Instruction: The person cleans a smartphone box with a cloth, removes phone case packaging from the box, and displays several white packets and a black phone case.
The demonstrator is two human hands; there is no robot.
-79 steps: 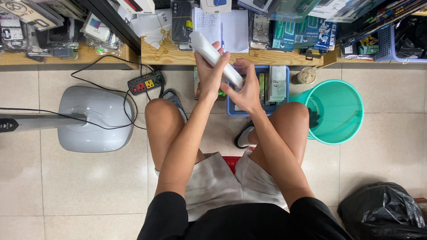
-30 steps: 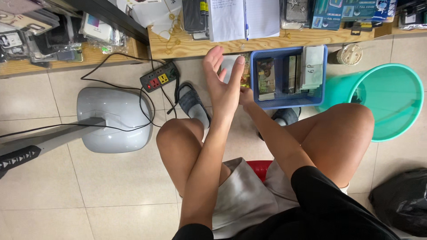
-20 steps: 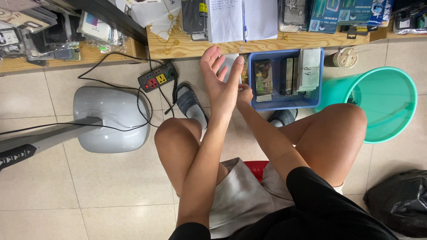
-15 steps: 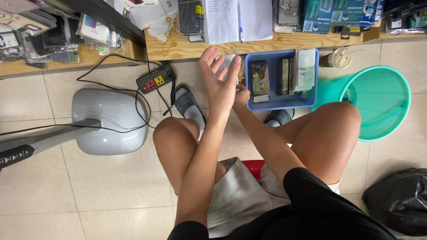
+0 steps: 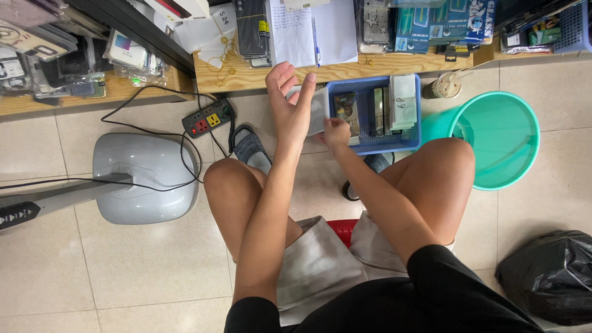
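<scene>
Since earlier frame, your right hand (image 5: pixel 336 131) dropped to blue basket (image 5: pixel 374 114), fingers closed on pale packet (image 5: pixel 317 111); left hand (image 5: pixel 290 102) open. Seat packet upright.

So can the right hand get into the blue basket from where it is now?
Probably yes. The right hand sits closed at the left wall of the blue basket, whose top is open. The left hand, open and raised beside it, does not block the way.
</scene>
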